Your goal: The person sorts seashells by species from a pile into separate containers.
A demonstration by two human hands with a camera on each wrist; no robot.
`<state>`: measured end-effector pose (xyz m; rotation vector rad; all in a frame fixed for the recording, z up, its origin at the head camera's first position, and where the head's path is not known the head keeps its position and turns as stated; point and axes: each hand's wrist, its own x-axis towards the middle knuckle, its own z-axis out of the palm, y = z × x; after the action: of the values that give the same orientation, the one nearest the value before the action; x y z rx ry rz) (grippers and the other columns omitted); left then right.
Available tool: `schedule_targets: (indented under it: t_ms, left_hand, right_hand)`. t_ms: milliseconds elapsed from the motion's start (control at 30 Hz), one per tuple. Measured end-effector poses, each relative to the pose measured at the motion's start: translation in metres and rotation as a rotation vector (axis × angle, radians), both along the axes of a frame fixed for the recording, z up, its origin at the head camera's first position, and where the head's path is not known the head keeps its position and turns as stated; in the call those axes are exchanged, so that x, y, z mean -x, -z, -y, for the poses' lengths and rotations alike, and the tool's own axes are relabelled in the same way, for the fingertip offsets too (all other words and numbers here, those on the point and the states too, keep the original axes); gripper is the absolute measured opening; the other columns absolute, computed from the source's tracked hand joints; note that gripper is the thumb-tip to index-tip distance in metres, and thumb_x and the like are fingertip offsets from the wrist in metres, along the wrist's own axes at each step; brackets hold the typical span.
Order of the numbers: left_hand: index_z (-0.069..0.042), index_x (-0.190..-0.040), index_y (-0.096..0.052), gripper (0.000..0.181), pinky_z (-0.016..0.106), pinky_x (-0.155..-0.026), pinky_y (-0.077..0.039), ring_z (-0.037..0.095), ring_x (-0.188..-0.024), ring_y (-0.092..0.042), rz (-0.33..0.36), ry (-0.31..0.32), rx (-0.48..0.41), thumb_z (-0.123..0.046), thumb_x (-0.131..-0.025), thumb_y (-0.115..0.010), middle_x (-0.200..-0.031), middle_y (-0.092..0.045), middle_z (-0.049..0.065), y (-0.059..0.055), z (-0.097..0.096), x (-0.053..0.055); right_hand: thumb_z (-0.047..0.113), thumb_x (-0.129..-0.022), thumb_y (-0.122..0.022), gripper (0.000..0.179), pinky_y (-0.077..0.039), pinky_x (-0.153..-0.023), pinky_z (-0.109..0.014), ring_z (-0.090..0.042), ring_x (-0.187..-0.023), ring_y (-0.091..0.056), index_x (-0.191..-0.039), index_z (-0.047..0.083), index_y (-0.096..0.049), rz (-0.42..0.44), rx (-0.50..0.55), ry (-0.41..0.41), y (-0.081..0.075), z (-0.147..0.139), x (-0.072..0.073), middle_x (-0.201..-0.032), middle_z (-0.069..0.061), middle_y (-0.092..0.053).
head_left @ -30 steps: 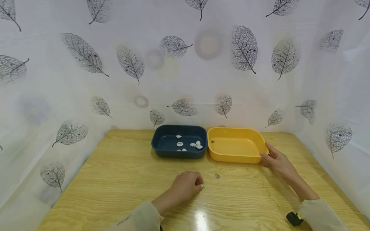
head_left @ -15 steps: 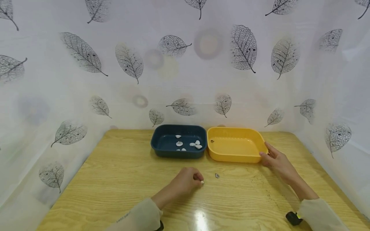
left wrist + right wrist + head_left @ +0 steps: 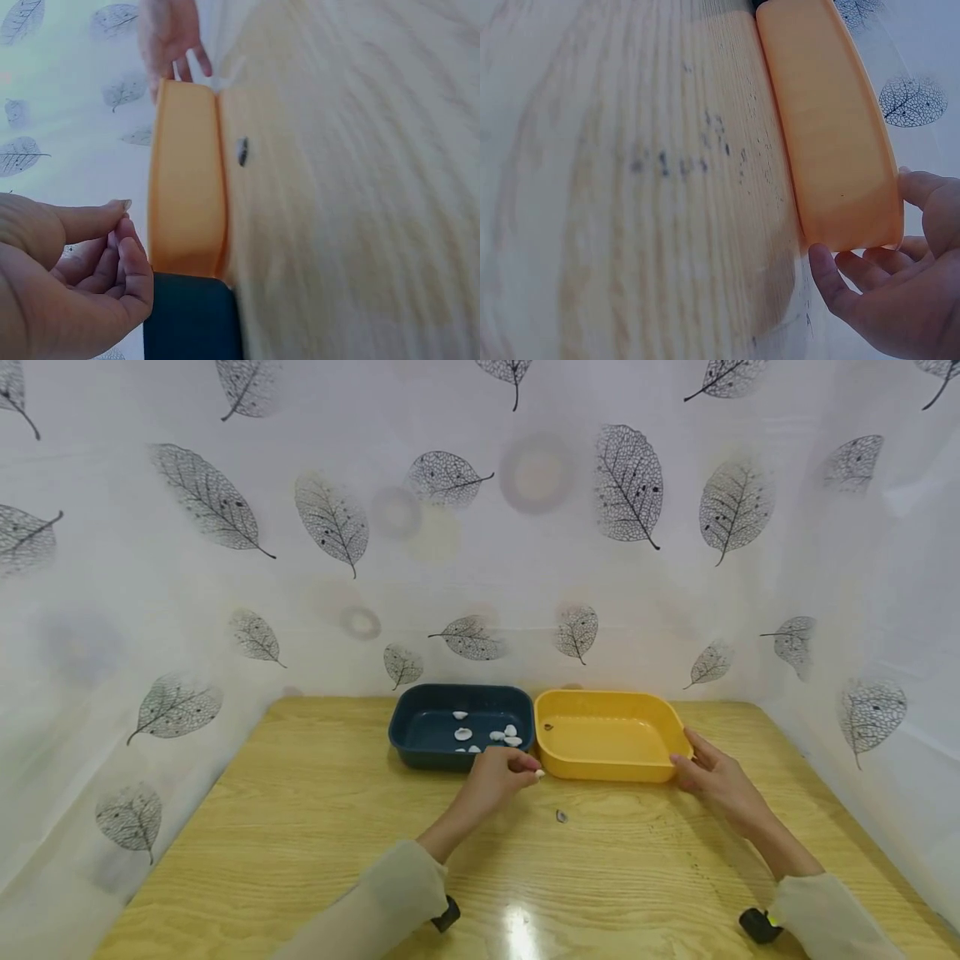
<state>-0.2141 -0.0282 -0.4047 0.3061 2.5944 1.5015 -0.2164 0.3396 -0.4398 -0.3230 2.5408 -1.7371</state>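
Between thumb and fingertips, my left hand point(image 3: 491, 781) pinches a small white shell point(image 3: 539, 773), held in front of where the two trays meet. The shell's edge point(image 3: 126, 203) peeks past the thumb in the left wrist view. Behind that hand stands a dark blue tray point(image 3: 426, 758) with several white shells point(image 3: 462, 734) in it. Alongside it is a yellow tray point(image 3: 611, 770) with one small brownish shell point(image 3: 548, 727) inside. My right hand point(image 3: 723, 785) grips this tray's right end, thumb at the front corner and fingers round the side. A dark grey shell point(image 3: 561, 816) lies on the table.
The wooden table point(image 3: 315, 827) ends at the back against a leaf-printed curtain point(image 3: 480, 552), which also hangs along both sides. Small dark specks point(image 3: 664, 161) mark the wood in front of the yellow tray. Both wrists carry a black device point(image 3: 761, 925).
My left hand has lifted the white shell off the table and carried it away from me, up to the front of the trays. The right hand stays on the yellow tray.
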Motion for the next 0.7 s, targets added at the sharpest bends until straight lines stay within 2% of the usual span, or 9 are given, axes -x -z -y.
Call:
schedule_targets:
  t_ms: [300,500,700]
  left_hand:
    - [-0.011,-0.099,-0.081,0.008,0.021,-0.072,-0.055,0.011,-0.081,-0.063,-0.007,-0.107,-0.103,-0.016,-0.094,-0.079,-0.096,-0.075,-0.003,-0.021,-0.019,0.019]
    - [-0.009,-0.098,-0.081,0.007,0.020,-0.068,-0.055,0.011,-0.078,-0.064,-0.002,-0.158,-0.161,-0.015,-0.093,-0.079,-0.089,-0.074,-0.002,-0.021,-0.029,0.030]
    - [-0.009,-0.098,-0.082,0.008,0.020,-0.067,-0.056,0.010,-0.074,-0.064,-0.008,-0.196,-0.160,-0.015,-0.093,-0.079,-0.087,-0.074,-0.001,-0.019,-0.038,0.040]
  right_hand:
    - [0.021,-0.111,-0.053,0.078,-0.057,-0.086,-0.021,0.021,-0.113,-0.046,-0.163,-0.004,0.000,0.002,-0.002,-0.002,-0.001,0.000,-0.001,-0.165,-0.036,-0.010]
    - [0.019,-0.111,-0.052,0.077,-0.057,-0.087,-0.021,0.021,-0.113,-0.047,-0.163,-0.003,-0.001,0.011,0.013,-0.002,-0.001,0.000,-0.001,-0.164,-0.036,-0.009]
    - [0.020,-0.110,-0.053,0.079,-0.057,-0.087,-0.022,0.021,-0.114,-0.046,-0.163,-0.003,0.000,0.013,0.023,-0.012,-0.001,0.000,-0.001,-0.165,-0.036,-0.009]
